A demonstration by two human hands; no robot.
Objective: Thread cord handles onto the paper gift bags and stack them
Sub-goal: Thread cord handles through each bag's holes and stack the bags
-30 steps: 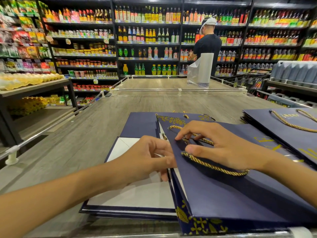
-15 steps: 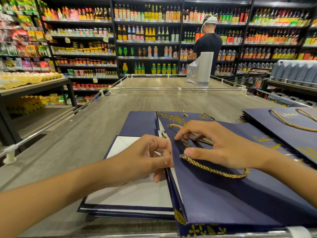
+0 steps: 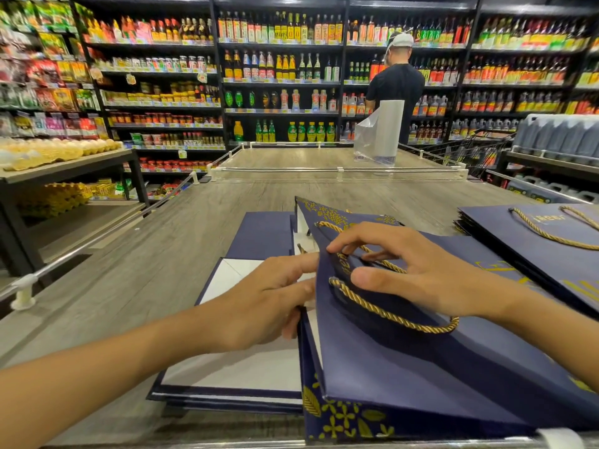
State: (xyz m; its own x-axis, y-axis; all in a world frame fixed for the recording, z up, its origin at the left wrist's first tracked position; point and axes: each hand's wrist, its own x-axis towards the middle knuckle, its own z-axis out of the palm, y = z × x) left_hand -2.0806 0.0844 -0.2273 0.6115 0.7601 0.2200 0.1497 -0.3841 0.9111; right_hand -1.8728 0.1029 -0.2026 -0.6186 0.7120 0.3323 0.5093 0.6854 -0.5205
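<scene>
Fingers (image 3: pixel 343 246) of both hands pinch the navy bag's (image 3: pixel 405 367) rim, left fingertips hidden behind it.

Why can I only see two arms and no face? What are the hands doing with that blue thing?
The camera is worn on the person's head, looking down, so you see only their own arms. The grey wooden shop counter holds flat navy paper gift bags with white insides. The left hand grips the open edge of a navy paper gift bag with gold flowers. The right hand pinches its twisted gold cord handle near the top. Finished bags with cords are stacked at the right. Behind are shelves of bottles.
</scene>
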